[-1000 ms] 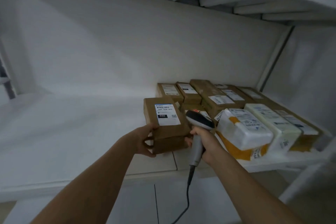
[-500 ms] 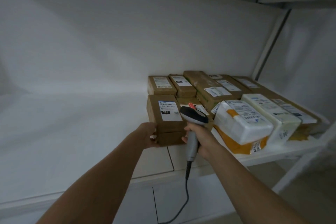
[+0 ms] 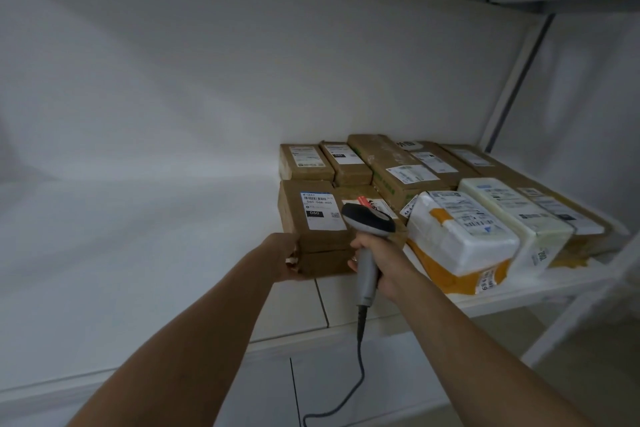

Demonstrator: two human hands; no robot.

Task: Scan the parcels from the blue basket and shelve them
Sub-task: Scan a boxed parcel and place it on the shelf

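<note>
Two hands reach onto a white shelf (image 3: 138,253). The left hand (image 3: 287,258) grips the near left corner of a brown cardboard parcel (image 3: 318,218), which lies label-up on the shelf. Just right of that parcel, the right hand (image 3: 381,260) is wrapped round the handle of a barcode scanner (image 3: 367,222), whose head is over the parcel's right edge. Further right lies a white-wrapped parcel (image 3: 460,236) with orange tape.
</note>
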